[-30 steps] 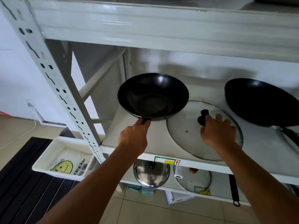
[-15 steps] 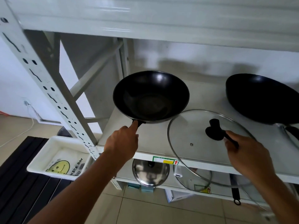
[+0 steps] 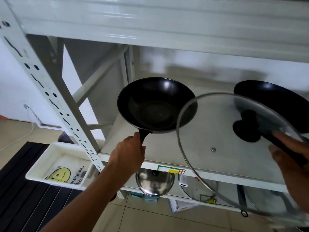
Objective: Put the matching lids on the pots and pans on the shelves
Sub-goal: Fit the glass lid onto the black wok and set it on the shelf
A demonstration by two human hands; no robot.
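Lids cover no pan yet: the left hand [image 3: 127,155] grips the wok [image 3: 155,104] handle at the shelf [image 3: 167,162] front edge, the right hand [image 3: 291,166] holds the tilted glass lid [image 3: 217,131] beside it, another pan [image 3: 275,101] waits uncovered.

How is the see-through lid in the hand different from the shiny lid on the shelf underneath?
The glass lid is clear, so the shelf shows through it; the steel lid is solid and mirror-like. The glass lid looks bigger. The glass lid is lifted and tilted, held by the right hand at its black knob, while the steel lid sits untouched on the lower shelf. Both are round with a dark knob on top.
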